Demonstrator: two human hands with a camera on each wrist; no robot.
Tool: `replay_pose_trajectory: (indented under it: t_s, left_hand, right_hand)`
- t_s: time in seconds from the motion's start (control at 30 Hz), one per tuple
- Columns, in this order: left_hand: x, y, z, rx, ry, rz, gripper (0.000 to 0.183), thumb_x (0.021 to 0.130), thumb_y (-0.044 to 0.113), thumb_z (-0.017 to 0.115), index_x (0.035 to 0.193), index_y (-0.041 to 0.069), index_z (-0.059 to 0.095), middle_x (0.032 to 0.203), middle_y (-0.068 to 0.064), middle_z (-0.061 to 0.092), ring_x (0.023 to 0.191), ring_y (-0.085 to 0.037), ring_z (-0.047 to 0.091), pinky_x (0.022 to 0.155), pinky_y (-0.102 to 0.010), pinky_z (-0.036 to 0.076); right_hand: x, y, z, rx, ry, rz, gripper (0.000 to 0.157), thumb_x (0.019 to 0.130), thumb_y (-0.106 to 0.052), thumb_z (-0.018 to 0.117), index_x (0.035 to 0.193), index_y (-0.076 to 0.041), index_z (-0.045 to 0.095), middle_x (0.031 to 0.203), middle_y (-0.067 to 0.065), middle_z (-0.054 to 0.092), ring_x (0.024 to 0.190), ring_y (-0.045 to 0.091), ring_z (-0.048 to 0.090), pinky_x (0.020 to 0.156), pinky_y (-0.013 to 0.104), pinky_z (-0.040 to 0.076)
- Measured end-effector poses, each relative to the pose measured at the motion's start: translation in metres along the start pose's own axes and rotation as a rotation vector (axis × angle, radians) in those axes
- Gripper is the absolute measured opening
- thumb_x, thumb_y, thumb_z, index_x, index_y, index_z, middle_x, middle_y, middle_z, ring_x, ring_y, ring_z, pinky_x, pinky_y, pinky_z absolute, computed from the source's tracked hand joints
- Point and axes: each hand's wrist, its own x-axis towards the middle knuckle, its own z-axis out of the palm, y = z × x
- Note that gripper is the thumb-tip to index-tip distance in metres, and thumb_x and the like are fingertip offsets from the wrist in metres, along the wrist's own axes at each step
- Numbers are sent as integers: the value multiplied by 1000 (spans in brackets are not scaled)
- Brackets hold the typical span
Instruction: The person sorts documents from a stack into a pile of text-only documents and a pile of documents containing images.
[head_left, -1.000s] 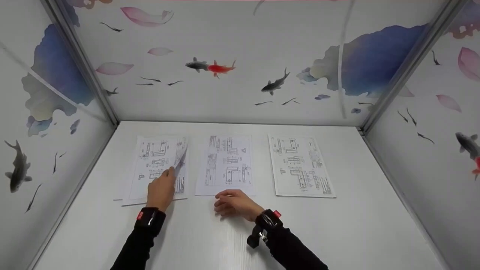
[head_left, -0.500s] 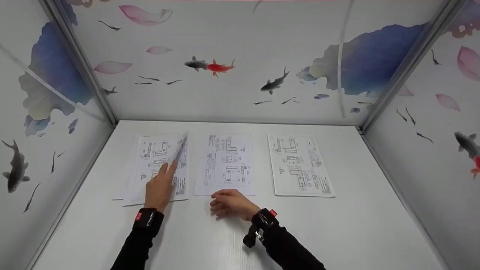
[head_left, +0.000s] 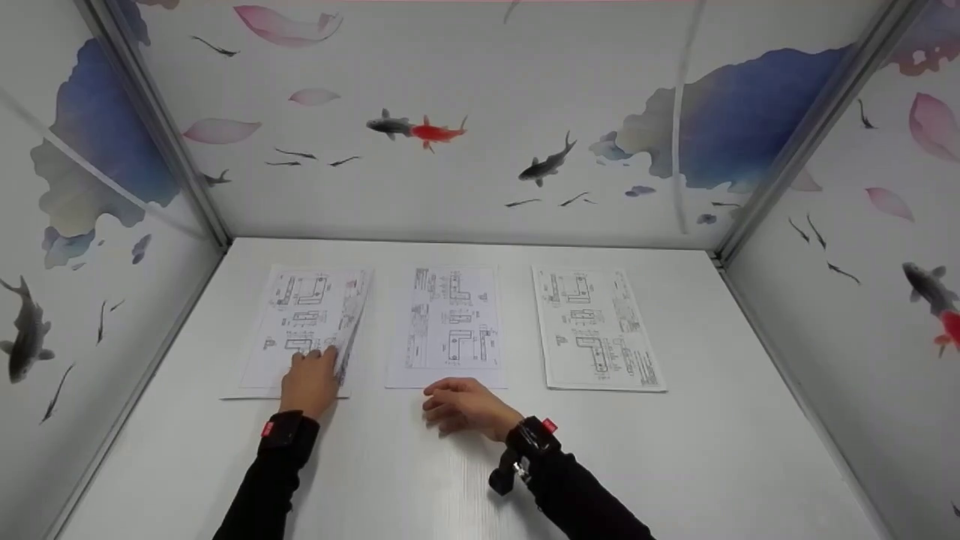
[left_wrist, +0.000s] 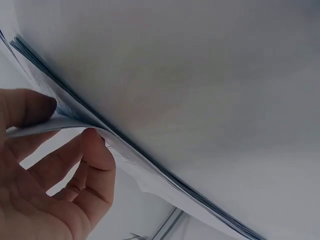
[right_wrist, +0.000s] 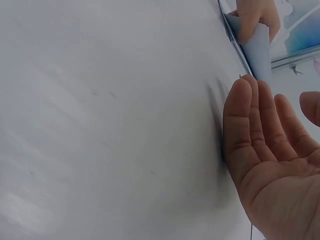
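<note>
On the left of the table lies a stack of printed drawing sheets [head_left: 300, 296]. My left hand [head_left: 309, 381] is at its near right corner, pinching the edge of lifted paper [right_wrist: 257, 50]. In the left wrist view, the thumb [left_wrist: 32, 107] lies on one side of that bent paper and the fingers are curled on the other. The layered edge of the stack shows beside them. My right hand [head_left: 469, 406] rests on the table at the near edge of the middle drawing sheet [head_left: 454, 319], fingers loosely bent, holding nothing; its palm shows in the right wrist view.
A third stack of drawing sheets [head_left: 600, 330] lies on the right. White panels painted with fish and petals [head_left: 450, 187] close in the white table [head_left: 735, 420] at the back and sides. Both wrists wear black bands, and a small black device [head_left: 502, 480] hangs by the right one.
My left hand has gone from straighter fingers at the raised sheet edge to a pinch nearer the front corner. The left stack's near edge has shifted left and back. The right hand stays about the same.
</note>
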Motion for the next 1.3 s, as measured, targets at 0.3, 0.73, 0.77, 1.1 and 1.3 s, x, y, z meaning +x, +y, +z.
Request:
replay_pose_trajectory:
  t_s: [0.3, 0.73, 0.77, 1.1, 1.3]
  left_hand:
    - [-1, 0, -8, 77, 39, 65, 50, 94, 6, 61, 141, 17, 51, 115, -31, 61, 66, -34, 62, 53, -46, 51]
    - [-8, 19, -10, 73, -144, 11, 47, 72, 28, 73, 98, -9, 61, 83, -20, 58, 67, -35, 56, 59, -49, 47]
    - [-8, 19, -11, 72, -155, 8, 48, 71, 25, 73, 102, -10, 61, 86, -20, 59, 68, -35, 56, 60, -49, 48]
    - [-5, 12, -15, 26, -31, 60, 43, 86, -2, 62, 128, -6, 53, 67, -14, 58, 55, -26, 55, 47, -40, 44]
    - [-2, 7, -19, -38, 20, -66, 52, 88, -8, 57, 139, -4, 45, 69, -20, 63, 54, -32, 59, 47, -42, 45]
  right_hand:
    - [1, 2, -2, -8, -12, -14, 37, 97, -23, 58, 126, 0, 60, 112, 13, 70, 93, 23, 71, 72, 33, 58]
    - [-1, 2, -1, -20, -20, -22, 37, 97, -23, 57, 126, 1, 59, 116, 18, 68, 96, 27, 70, 75, 35, 58]
    - [-1, 2, -1, -18, -22, -19, 37, 97, -23, 58, 126, 1, 59, 117, 18, 68, 97, 27, 70, 75, 35, 58]
    - [-2, 4, -5, -24, -20, -21, 37, 97, -24, 58, 126, -1, 60, 114, 15, 69, 95, 24, 70, 73, 33, 58]
    - [-4, 1, -6, -22, -17, -23, 37, 98, -24, 56, 127, 0, 59, 116, 16, 68, 97, 25, 70, 74, 33, 58]
